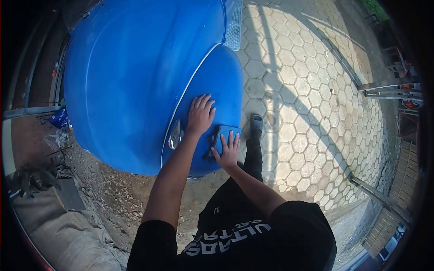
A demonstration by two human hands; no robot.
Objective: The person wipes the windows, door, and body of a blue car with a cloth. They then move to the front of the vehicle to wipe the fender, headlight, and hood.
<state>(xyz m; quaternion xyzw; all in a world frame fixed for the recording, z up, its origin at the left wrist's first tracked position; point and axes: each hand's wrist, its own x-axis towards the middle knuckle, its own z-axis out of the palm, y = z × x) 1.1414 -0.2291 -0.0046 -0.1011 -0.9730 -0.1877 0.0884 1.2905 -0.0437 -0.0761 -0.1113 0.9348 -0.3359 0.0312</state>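
Note:
A blue car with a rounded bonnet [131, 77] and a bulging front fender [221, 77] fills the upper middle of the head view. Pale trim runs along the seam between them. My left hand [201, 115] lies flat on the fender, fingers stretched out, holding nothing. Just below and left of it is a clear glass lamp [176, 135], partly behind my forearm. My right hand [228, 151] presses a blue cloth [228, 131] with dark edges against the fender's outer side, fingers spread over it. Its underside is hidden.
Hexagonal paving [294, 99] with beam shadows lies on the right, where one of my shoes [257, 121] stands. Metal bars [379, 198] edge it. Loose dirt and rubble [113, 189] lie below the car, with grey sheeting [77, 230] at the lower left.

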